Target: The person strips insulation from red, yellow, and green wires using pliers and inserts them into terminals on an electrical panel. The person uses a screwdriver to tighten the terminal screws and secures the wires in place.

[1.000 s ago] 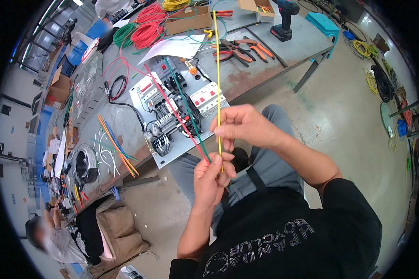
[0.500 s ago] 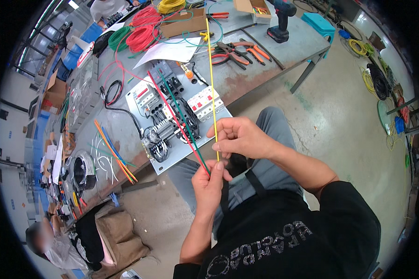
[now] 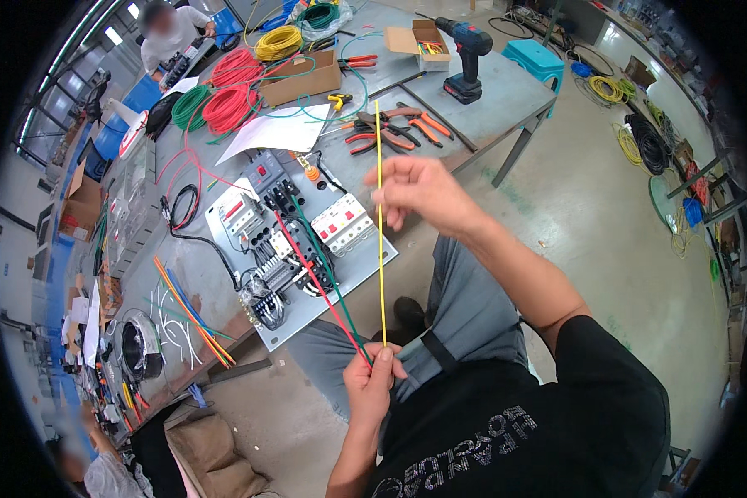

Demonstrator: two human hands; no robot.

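My left hand (image 3: 371,383), low in front of me, is closed on the lower ends of a red wire (image 3: 314,274), a green wire (image 3: 330,282) and a yellow wire (image 3: 382,282). The yellow wire stands almost straight up from it. Higher up, my right hand (image 3: 427,197) has its curled fingers around the yellow wire, slightly blurred. Red and green wires slant left over a metal mounting plate (image 3: 286,334) with electrical parts. On the plate sit a white circuit breaker block (image 3: 344,224), another white breaker (image 3: 239,212) and a dark switch unit (image 3: 266,173).
Pliers (image 3: 423,124), a cordless drill (image 3: 466,62) and a cardboard box (image 3: 303,79) lie on the metal bench. Coils of red wire (image 3: 232,112) and yellow wire (image 3: 278,43) stand behind. Cut coloured wires (image 3: 195,311) lie left. Another person (image 3: 170,41) sits at the far side.
My right hand has moved up along the yellow wire, away from my left hand. My left hand sits lower in view, still holding the three wires. The view has shifted slightly.
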